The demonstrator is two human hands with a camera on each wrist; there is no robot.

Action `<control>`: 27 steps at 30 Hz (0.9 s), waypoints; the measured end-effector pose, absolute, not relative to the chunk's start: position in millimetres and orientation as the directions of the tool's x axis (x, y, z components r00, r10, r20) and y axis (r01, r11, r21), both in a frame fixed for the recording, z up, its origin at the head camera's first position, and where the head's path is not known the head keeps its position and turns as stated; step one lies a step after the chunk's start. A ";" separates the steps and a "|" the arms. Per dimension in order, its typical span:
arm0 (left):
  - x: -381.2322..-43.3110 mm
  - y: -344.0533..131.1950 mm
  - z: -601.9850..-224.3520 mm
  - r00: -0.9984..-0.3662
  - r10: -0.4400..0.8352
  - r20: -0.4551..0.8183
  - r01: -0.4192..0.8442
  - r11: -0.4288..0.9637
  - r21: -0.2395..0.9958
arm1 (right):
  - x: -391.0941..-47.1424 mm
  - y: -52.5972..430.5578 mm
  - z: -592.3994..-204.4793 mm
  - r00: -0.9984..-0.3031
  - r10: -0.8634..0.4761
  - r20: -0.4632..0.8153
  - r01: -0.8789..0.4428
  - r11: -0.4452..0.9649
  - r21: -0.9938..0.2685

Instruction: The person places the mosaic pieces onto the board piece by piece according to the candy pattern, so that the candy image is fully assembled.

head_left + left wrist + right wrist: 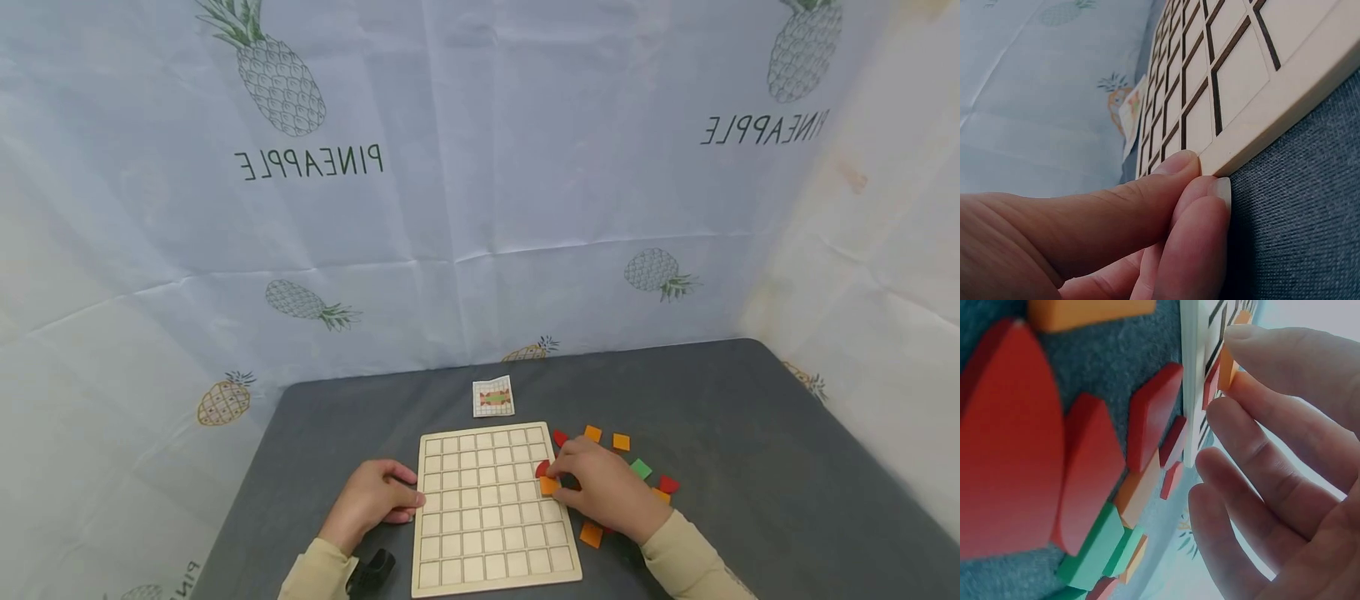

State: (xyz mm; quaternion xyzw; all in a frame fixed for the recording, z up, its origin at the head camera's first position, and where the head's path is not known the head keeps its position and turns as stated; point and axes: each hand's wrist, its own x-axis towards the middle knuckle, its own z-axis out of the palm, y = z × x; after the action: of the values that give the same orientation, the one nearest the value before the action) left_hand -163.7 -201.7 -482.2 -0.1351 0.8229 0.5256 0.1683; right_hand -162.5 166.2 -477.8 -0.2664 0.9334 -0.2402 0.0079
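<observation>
A light wooden grid board (480, 517) lies on the dark cloth-covered table. My left hand (375, 497) holds its left edge; in the left wrist view the thumb (1175, 165) overlaps the rim while a fingertip meets the side. Over the board's right columns, my right hand (606, 485) pinches an orange square tile (549, 487) between thumb and index finger, the other fingers spread loosely. Just beyond that tile, a red piece (542, 468) with a curved edge sits on the grid. The right wrist view shows the orange tile (1227, 367) upright, beside the red piece (1211, 384).
Loose red, orange and green pieces lie right of the board, among them a green one (641, 468), a red one (668, 484) and an orange square (591, 534). A pattern card (492, 397) lies behind the board. Pineapple-print cloth (465, 208) hangs around the table.
</observation>
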 end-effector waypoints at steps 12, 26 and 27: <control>-163.1 -200.9 -481.7 -0.912 -0.056 -0.405 -0.391 0.410 0.824 | -163.7 160.9 -481.7 -0.861 -0.499 0.097 -0.490 0.762 -0.423; -163.2 -200.8 -482.4 -0.916 -0.060 -0.397 -0.385 0.411 0.827 | -162.1 161.3 -484.0 -0.848 -0.509 0.149 -0.519 0.741 -0.427; -163.1 -201.4 -482.5 -0.915 -0.060 -0.399 -0.387 0.413 0.825 | -162.8 161.5 -483.6 -0.845 -0.512 0.152 -0.524 0.738 -0.425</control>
State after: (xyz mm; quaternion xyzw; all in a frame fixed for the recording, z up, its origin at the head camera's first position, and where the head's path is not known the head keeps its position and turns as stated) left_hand -163.1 -201.4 -482.5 -0.1353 0.8259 0.5248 0.1553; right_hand -162.8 161.5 -483.6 -0.2778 0.9322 -0.2318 -0.0126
